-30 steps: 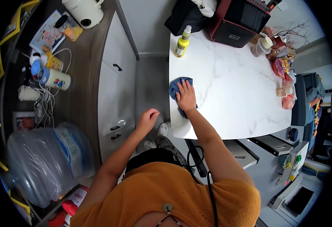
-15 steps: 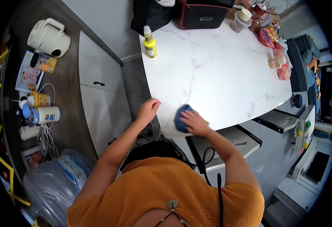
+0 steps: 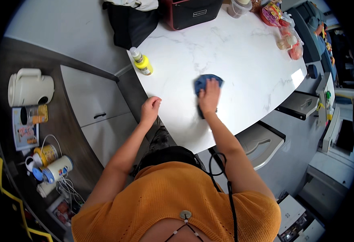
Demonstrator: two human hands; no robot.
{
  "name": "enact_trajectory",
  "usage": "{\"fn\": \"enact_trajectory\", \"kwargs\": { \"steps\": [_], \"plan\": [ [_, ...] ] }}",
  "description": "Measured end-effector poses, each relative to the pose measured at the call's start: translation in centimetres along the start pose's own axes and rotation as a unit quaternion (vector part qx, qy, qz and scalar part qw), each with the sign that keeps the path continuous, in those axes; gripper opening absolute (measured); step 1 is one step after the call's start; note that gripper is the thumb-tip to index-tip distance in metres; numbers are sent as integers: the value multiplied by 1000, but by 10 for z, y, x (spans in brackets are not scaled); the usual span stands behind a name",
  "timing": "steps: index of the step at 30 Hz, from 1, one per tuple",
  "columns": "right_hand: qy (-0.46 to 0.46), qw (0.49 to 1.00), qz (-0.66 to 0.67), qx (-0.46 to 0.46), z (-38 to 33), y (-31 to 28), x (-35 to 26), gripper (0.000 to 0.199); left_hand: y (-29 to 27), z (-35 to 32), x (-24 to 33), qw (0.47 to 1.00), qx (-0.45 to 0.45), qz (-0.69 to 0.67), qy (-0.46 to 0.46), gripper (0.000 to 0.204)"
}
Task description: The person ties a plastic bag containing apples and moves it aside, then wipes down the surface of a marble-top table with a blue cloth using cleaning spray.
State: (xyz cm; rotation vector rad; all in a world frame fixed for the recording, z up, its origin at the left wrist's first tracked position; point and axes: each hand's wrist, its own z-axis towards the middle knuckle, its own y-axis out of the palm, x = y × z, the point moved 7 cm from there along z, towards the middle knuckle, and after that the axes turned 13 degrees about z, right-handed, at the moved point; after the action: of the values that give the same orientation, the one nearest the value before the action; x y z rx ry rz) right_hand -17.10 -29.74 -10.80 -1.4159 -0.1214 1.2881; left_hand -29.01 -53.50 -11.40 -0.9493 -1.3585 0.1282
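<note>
My right hand (image 3: 210, 96) presses down on a blue cloth (image 3: 204, 80) lying on the white marble-patterned table (image 3: 249, 80). The cloth bunches ahead of the fingers, and a darker bit of it shows below the wrist. At the left edge of the table, my left hand (image 3: 150, 108) is closed with its fingers curled, and nothing shows in it. A yellow spray bottle (image 3: 142, 63) with a pale cap stands beyond that hand, near the same edge.
A black box-like bag (image 3: 193, 14) and a black cloth bag (image 3: 132, 26) occupy the table's far side. Clear tubs and snack packs (image 3: 271, 14) line its far right. Chairs (image 3: 261, 145) stand along the right edge. On the left, a wooden counter holds a cream kettle (image 3: 31, 88) and bottles.
My right hand has slid the blue cloth forward, away from me, across the table. My left hand stays closed by the table edge. The whole view has turned and shifted.
</note>
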Motion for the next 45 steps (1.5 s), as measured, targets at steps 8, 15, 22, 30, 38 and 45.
{"fn": "enact_trajectory", "kwargs": {
  "steps": [8,15,22,30,38,45],
  "plan": [
    [-123,946,78,-290,-71,16,-92,50,1,60,22,997,-30,37,63,11],
    [173,980,-94,2,-113,-100,74,51,42,75,69,979,-34,79,185,7],
    [279,919,-214,178,-30,-160,220,47,70,70,76,978,0,65,198,5],
    [120,965,-147,183,80,-159,263,45,87,69,78,979,44,105,166,6],
    [-103,944,100,-296,-32,-46,25,54,104,81,93,983,22,109,142,10],
    [-72,936,40,-343,-74,-109,80,56,74,105,83,980,-8,163,118,11]
  ]
}}
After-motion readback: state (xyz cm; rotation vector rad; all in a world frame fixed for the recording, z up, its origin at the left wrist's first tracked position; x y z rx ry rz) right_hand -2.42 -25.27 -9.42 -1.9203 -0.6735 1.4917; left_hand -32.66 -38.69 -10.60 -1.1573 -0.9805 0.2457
